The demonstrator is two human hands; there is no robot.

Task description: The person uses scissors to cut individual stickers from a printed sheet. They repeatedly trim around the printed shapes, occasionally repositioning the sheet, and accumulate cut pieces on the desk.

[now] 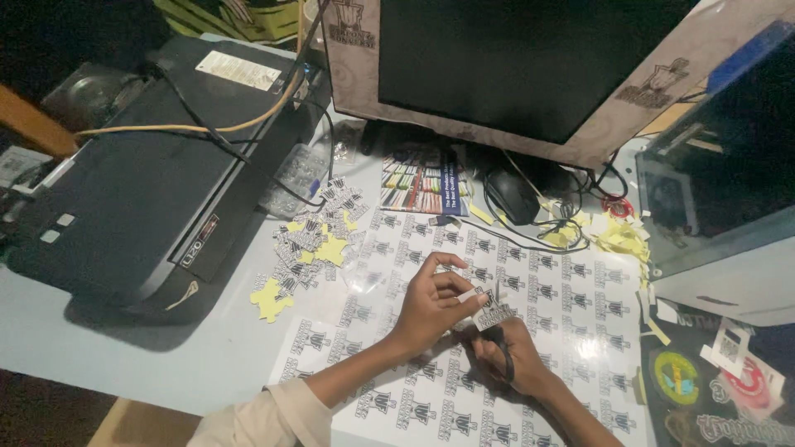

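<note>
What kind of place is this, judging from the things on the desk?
Probably a small print or sticker-making workshop. A black printer stands beside a monitor, and a large sheet of repeated printed labels covers the desk, with cut-out pieces piled nearby.

Printer (141,190) left, monitor (513,66) ahead.
</note>
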